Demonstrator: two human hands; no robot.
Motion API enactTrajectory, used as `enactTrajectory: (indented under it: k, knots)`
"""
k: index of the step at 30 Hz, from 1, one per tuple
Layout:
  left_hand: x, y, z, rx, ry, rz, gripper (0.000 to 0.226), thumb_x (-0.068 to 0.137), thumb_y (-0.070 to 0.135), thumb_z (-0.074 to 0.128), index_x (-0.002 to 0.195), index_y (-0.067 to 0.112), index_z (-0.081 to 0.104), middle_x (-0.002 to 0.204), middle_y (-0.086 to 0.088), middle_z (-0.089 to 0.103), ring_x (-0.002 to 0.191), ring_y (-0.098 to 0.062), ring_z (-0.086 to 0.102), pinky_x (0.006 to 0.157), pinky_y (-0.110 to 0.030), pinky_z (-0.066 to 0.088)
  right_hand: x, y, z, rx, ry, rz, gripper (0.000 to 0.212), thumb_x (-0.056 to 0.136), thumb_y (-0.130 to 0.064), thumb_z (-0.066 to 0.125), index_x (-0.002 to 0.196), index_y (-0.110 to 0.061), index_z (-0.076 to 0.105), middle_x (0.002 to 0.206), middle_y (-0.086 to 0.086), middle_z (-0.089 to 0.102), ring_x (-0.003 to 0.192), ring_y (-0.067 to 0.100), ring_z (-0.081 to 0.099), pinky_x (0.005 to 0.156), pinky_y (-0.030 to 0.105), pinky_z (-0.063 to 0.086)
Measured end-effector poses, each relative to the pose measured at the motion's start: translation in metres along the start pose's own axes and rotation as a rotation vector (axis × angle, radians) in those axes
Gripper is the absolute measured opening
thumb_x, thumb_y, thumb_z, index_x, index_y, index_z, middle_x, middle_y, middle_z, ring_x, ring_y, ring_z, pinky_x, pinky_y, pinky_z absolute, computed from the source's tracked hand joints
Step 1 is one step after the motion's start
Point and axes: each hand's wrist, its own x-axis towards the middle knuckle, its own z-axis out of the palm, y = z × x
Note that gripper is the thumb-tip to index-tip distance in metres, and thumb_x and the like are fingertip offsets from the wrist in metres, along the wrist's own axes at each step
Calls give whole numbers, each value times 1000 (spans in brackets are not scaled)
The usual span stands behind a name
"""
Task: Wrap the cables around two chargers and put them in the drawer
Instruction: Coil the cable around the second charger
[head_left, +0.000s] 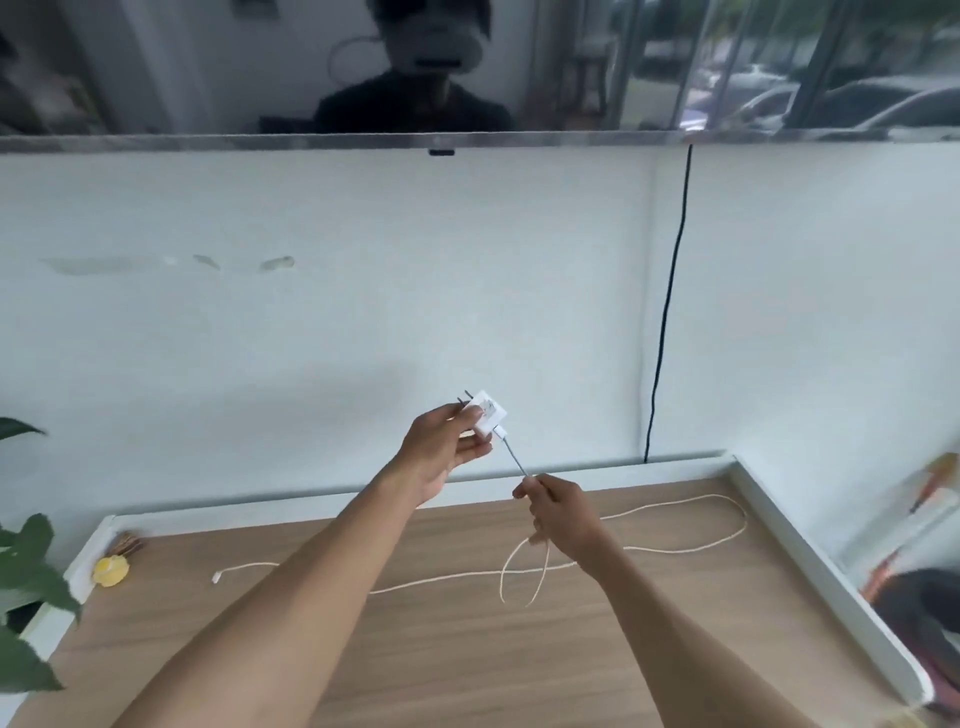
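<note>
A white charger (485, 415) is held up above the far edge of the wooden tabletop (467, 649), pinched between the thumb and fingers of the left hand (441, 452). Its prongs point up and to the left, towards the wall; its long axis seems to run from upper left to lower right, though blur leaves this uncertain. From its lower right end the cable (675, 540) leaves taut and is pinched by the fingertips of the right hand (563, 512), just beside and nearer. Below that hand the cable drops in a loop, then lies in long curves across the tabletop, its free plug resting at the left.
</note>
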Motion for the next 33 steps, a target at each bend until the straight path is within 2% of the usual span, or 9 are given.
enactTrajectory:
  k: [3, 10, 15, 20, 23, 27, 29, 30, 33]
  knots:
    - [-19, 9, 19, -21, -111, 15, 16, 95, 13, 59, 105, 2, 64, 96, -14, 64, 85, -35, 67, 90, -47, 55, -9, -1, -23, 23, -42, -10, 30, 99, -25, 47, 80, -11, 66, 59, 3, 39, 48, 14, 39, 43, 24, 44]
    - [-62, 33, 22, 167, -266, 51, 16, 95, 17, 58, 101, 4, 66, 88, -8, 66, 75, -24, 61, 74, -28, 54, -21, -26, -49, -88, -223, -88, 30, 96, -35, 54, 81, -13, 68, 60, 1, 44, 55, 17, 41, 50, 26, 39]
    - [-76, 39, 4, 252, -318, 35, 19, 94, 21, 59, 95, 4, 67, 80, -7, 64, 70, -20, 59, 65, -24, 51, -22, -52, -48, -372, -321, -162, 26, 95, -29, 52, 73, -24, 66, 61, -5, 51, 54, 13, 48, 55, 25, 42]
    - [-92, 39, -16, 452, -406, 10, 25, 95, 26, 56, 94, 6, 71, 78, -8, 61, 65, -19, 55, 66, -26, 50, -20, -74, -45, -612, -368, -227, 25, 93, -28, 55, 71, -31, 64, 65, -9, 54, 62, 12, 51, 59, 23, 42]
    - [-101, 38, -27, 604, -433, 23, 30, 98, 25, 53, 104, 1, 69, 86, -15, 65, 68, -18, 59, 71, -29, 53, -21, -89, -42, -633, -406, -242, 23, 93, -29, 55, 73, -30, 66, 67, -8, 54, 64, 15, 50, 61, 26, 42]
    - [-112, 31, -37, 772, -459, 17, 26, 98, 24, 54, 97, 4, 71, 82, -15, 67, 72, -21, 61, 71, -30, 54, -23, -110, -33, -668, -442, -278, 15, 91, -24, 58, 83, -21, 70, 77, -16, 65, 75, 2, 60, 68, 17, 48]
    - [-113, 26, -43, 837, -432, 9, 25, 96, 28, 58, 93, 7, 73, 80, -13, 69, 73, -22, 62, 72, -31, 55, -23, -115, -31, -687, -455, -273, 15, 87, -31, 63, 86, -20, 72, 91, -6, 72, 91, 14, 65, 83, 33, 54]
    - [-113, 24, -45, 868, -416, 3, 27, 95, 30, 60, 93, 7, 73, 80, -13, 70, 72, -22, 63, 74, -32, 56, -25, -118, -29, -696, -458, -266, 17, 86, -35, 65, 86, -20, 72, 92, -2, 72, 90, 19, 65, 82, 37, 55]
    - [-113, 19, -47, 942, -380, -13, 23, 93, 31, 62, 93, 11, 74, 73, 1, 71, 68, -16, 64, 76, -30, 55, -35, -124, -21, -751, -450, -299, 22, 87, -38, 65, 84, -17, 70, 77, -5, 64, 70, 14, 56, 61, 25, 45]
